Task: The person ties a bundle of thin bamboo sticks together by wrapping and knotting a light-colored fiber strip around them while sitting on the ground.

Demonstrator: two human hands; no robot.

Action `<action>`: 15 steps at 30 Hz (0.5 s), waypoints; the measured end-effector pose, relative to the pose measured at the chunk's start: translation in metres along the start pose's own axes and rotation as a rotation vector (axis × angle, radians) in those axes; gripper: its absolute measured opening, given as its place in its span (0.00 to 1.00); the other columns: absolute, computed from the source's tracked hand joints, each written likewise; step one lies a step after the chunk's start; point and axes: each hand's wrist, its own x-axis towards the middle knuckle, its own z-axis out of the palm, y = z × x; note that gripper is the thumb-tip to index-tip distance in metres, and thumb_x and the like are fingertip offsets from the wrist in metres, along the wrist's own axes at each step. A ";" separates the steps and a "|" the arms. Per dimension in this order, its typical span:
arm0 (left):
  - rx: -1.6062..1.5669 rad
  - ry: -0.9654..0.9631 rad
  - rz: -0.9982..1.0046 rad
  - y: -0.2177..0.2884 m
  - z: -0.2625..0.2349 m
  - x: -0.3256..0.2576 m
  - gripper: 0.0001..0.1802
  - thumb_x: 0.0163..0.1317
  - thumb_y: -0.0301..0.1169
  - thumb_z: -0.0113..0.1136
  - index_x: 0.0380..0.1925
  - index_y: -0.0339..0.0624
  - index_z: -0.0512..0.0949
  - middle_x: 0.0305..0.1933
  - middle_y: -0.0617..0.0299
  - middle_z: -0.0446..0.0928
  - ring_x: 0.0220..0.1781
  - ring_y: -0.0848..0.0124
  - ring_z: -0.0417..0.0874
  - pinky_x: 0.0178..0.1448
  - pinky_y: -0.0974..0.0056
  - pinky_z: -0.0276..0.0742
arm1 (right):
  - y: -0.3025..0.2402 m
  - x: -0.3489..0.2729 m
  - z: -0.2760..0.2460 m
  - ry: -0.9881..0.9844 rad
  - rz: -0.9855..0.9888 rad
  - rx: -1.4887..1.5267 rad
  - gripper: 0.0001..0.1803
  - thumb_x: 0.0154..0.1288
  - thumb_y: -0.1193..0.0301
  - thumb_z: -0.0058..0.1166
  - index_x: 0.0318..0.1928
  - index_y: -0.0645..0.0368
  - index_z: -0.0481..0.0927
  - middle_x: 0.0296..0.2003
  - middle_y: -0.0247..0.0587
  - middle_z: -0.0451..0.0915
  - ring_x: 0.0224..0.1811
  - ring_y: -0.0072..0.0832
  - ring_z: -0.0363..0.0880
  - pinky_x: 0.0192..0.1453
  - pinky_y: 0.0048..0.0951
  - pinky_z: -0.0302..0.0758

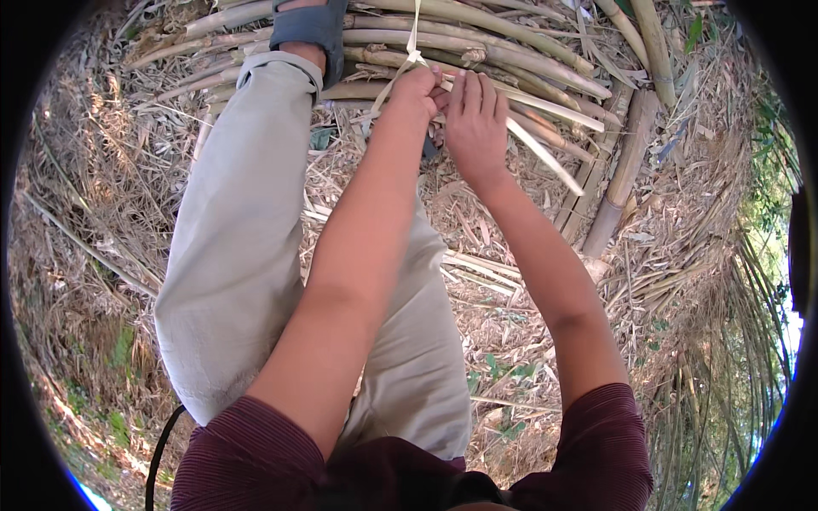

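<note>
Fingertips hidden, left hand (415, 88) clenched on pale strip (414, 38), right hand (474, 119) pressing bamboo bundle (511, 51), grip unclear.

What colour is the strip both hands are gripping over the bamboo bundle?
Pale cream strip, clearest in the head view.

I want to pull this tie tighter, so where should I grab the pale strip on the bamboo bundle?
Grip the strip on its free length above the knot, coming from above the left hand. That part rises clear of the poles; lower down it lies against them.
</note>
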 end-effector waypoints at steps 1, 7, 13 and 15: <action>-0.060 0.076 0.016 0.000 0.005 0.003 0.02 0.69 0.23 0.52 0.38 0.37 0.74 0.36 0.58 0.78 0.38 0.60 0.86 0.38 0.50 0.90 | 0.005 0.005 0.010 0.049 0.003 0.023 0.26 0.62 0.72 0.50 0.61 0.66 0.73 0.48 0.44 0.76 0.58 0.38 0.73 0.59 0.42 0.71; -0.038 0.271 0.049 0.009 0.012 -0.002 0.05 0.62 0.22 0.58 0.37 0.35 0.73 0.38 0.53 0.75 0.32 0.56 0.82 0.36 0.46 0.85 | 0.035 0.012 0.034 -0.121 -0.214 0.275 0.24 0.57 0.72 0.55 0.56 0.60 0.76 0.37 0.39 0.78 0.41 0.35 0.83 0.50 0.39 0.77; 0.199 0.292 0.087 0.014 0.007 -0.008 0.08 0.65 0.29 0.60 0.42 0.40 0.76 0.41 0.57 0.80 0.34 0.59 0.84 0.42 0.47 0.83 | 0.025 0.018 0.041 -0.158 0.154 0.665 0.11 0.61 0.76 0.53 0.43 0.61 0.84 0.27 0.44 0.83 0.28 0.29 0.84 0.32 0.35 0.79; 0.266 0.111 0.090 0.012 -0.004 -0.022 0.10 0.69 0.35 0.57 0.45 0.41 0.76 0.44 0.57 0.82 0.37 0.62 0.84 0.42 0.51 0.83 | 0.013 0.014 0.040 -0.185 0.465 0.970 0.09 0.66 0.75 0.51 0.39 0.63 0.84 0.23 0.43 0.82 0.25 0.26 0.81 0.29 0.30 0.76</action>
